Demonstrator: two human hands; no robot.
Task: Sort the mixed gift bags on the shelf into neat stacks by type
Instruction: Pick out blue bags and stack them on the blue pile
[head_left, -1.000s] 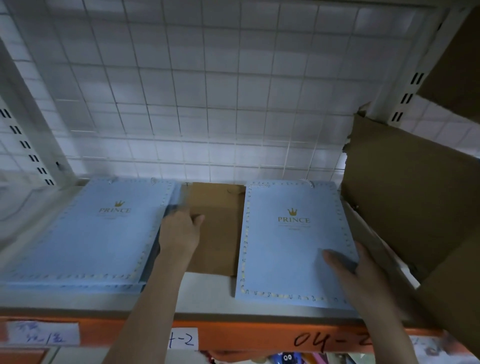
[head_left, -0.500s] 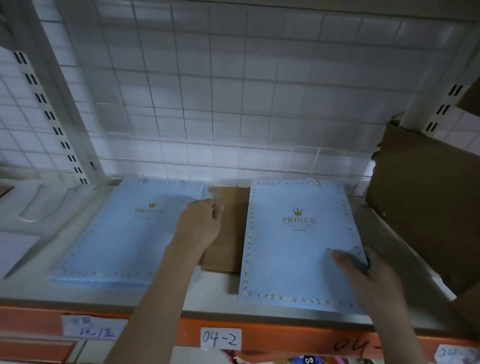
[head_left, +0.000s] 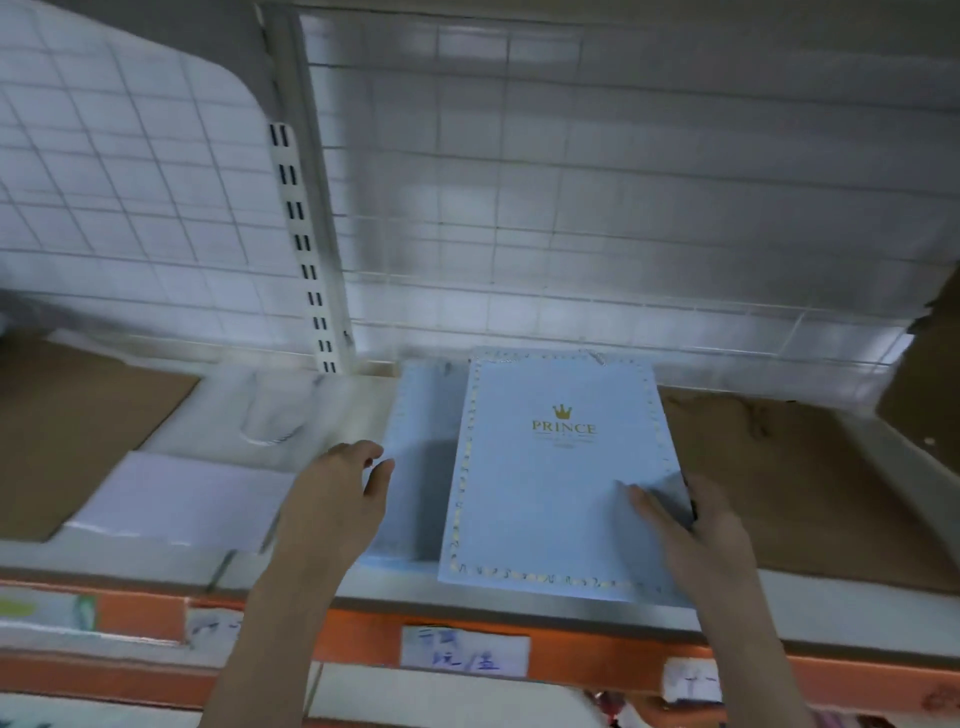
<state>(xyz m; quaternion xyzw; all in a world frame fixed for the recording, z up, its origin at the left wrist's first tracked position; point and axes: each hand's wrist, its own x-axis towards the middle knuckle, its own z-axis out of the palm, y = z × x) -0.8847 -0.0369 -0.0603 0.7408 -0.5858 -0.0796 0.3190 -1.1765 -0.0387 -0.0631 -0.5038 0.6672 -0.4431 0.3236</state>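
Top bag: flat pale blue paper gift bag printed with a gold crown and the word PRINCE (head_left: 563, 478), lying face up on the shelf, overlapping the right part of the stack beneath it; its near edge reaches the shelf's front lip.
Lower stack: flat pale blue gift bags of the same kind (head_left: 418, 457), showing as a strip to the left of the top bag, partly shadowed.
Right hand: right hand (head_left: 698, 530) at the top bag's near right corner, thumb pressed on the bag's face, fingers wrapped past its right edge, grasping the bag.
Left hand: left hand (head_left: 340, 499) just left of the lower stack, fingers loosely curled and spread, released; whether the fingertips touch the stack's edge cannot be told.
White bags: flat white paper bags with cord handles (head_left: 208, 467), to the left of the left hand.
Cardboard: flat brown cardboard sheet (head_left: 810, 483) on the shelf, right of the top bag; another brown cardboard piece (head_left: 67, 431) at far left.
Shelf: grey metal shelf with an orange front rail (head_left: 358, 631) bearing handwritten white labels.
Back: white wire grid panel (head_left: 597, 208) behind the bags.
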